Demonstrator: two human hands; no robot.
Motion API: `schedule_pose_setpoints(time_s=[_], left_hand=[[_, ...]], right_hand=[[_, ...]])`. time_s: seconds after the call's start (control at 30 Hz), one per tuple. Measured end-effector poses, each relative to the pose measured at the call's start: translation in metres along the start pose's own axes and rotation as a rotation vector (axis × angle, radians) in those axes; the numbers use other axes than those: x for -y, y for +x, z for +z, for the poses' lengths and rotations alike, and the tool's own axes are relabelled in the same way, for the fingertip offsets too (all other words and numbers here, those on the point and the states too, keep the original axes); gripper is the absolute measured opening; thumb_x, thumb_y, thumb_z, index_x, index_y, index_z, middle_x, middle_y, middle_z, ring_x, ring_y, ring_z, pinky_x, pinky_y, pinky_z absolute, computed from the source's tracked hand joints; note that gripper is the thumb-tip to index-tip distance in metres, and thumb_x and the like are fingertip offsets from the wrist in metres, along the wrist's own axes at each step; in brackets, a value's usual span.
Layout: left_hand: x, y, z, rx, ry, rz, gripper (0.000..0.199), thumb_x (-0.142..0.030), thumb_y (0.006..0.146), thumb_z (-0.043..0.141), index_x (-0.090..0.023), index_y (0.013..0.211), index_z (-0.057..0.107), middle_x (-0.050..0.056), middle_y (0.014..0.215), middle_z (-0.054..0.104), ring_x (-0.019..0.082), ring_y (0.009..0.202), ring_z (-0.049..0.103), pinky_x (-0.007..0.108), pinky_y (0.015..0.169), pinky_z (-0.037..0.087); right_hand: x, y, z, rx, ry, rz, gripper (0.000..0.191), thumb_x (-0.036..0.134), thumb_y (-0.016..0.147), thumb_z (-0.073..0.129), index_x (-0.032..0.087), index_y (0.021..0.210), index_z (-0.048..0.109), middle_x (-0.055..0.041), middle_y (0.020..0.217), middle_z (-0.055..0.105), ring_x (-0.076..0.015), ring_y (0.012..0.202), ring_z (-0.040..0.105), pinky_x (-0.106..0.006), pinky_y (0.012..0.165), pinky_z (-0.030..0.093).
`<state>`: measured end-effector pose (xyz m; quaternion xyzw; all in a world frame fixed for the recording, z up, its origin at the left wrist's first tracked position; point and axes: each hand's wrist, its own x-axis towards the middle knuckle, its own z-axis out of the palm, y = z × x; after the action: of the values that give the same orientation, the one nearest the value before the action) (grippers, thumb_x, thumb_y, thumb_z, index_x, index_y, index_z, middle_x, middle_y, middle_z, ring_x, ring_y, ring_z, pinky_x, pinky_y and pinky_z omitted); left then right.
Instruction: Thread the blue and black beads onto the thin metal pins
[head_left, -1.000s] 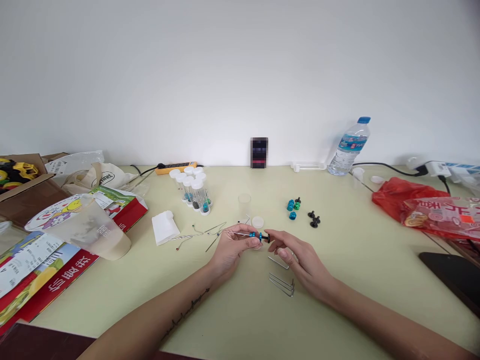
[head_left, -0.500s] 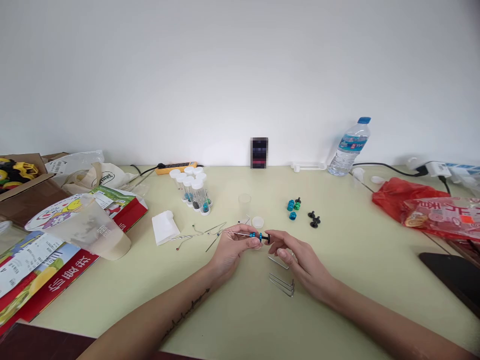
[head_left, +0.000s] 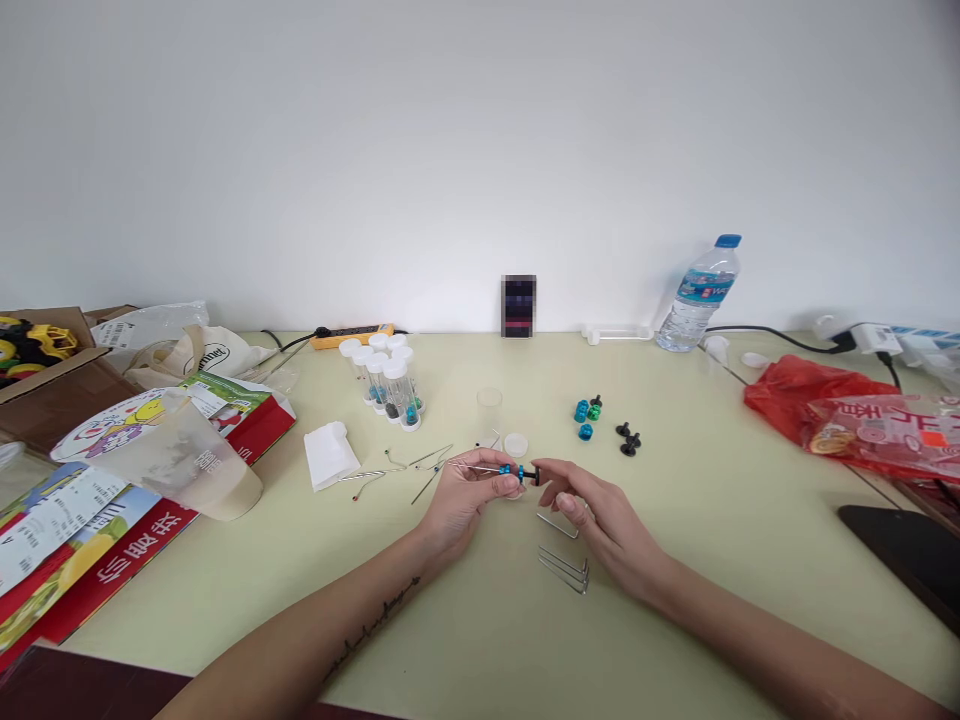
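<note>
My left hand [head_left: 472, 495] is closed, pinching between thumb and fingers a slim metal rod tool with blue collars [head_left: 511, 470] and a black disc-shaped end [head_left: 535, 476]. The rod points left across the palm side. On the other side, my right hand [head_left: 592, 515] has its index fingertip at the black end, touching or very near it. Its thumb stands apart from the index finger, and the other fingers are curled and partly hidden. Bent metal hex keys [head_left: 564, 570] lie below the right hand. Thin rods with small coloured tips [head_left: 367, 485] lie left of the left hand.
Ahead are a clear tube [head_left: 490, 405] and a white cap [head_left: 516, 444]. Blue and green knobs [head_left: 583, 412] and black disc-headed pieces [head_left: 630, 442] lie to the right. Capped tubes [head_left: 395, 385] stand left, near a white paper [head_left: 330, 455] and a tilted plastic cup [head_left: 199, 465].
Almost nothing differs. Both hands keep their places around the rod tool, with at most a slight shift of the right fingers at its black end.
</note>
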<state>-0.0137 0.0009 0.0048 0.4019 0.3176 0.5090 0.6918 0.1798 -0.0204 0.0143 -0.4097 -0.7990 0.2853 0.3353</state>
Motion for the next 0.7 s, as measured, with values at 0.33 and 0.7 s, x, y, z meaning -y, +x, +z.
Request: schedule_pose_setpoints(time_s=[0.33, 0.7], left_hand=[[-0.0008, 0.0001, 0.0006, 0.001, -0.005, 0.012, 0.023, -0.018, 0.062, 0.076, -0.015, 0.081, 0.065, 0.002, 0.079, 0.065, 0.011, 0.067, 0.058, 0.025, 0.070, 0.044], [-0.0016, -0.0013, 0.0017, -0.007, -0.012, -0.014, 0.024, -0.018, 0.061, 0.077, -0.015, 0.081, 0.065, 0.002, 0.077, 0.064, 0.010, 0.066, 0.057, 0.025, 0.069, 0.044]], right_hand=[[0.0030, 0.0002, -0.0010, 0.000, 0.001, 0.013, 0.040, 0.040, 0.095, 0.030, 0.027, 0.132, 0.036, -0.0055, 0.099, 0.062, -0.0173, 0.085, 0.058, -0.030, 0.073, 0.047], [0.0019, 0.0019, -0.0017, -0.006, -0.028, -0.020, 0.037, 0.041, 0.096, 0.027, 0.027, 0.125, 0.046, -0.0053, 0.098, 0.062, -0.0169, 0.084, 0.059, -0.029, 0.072, 0.048]])
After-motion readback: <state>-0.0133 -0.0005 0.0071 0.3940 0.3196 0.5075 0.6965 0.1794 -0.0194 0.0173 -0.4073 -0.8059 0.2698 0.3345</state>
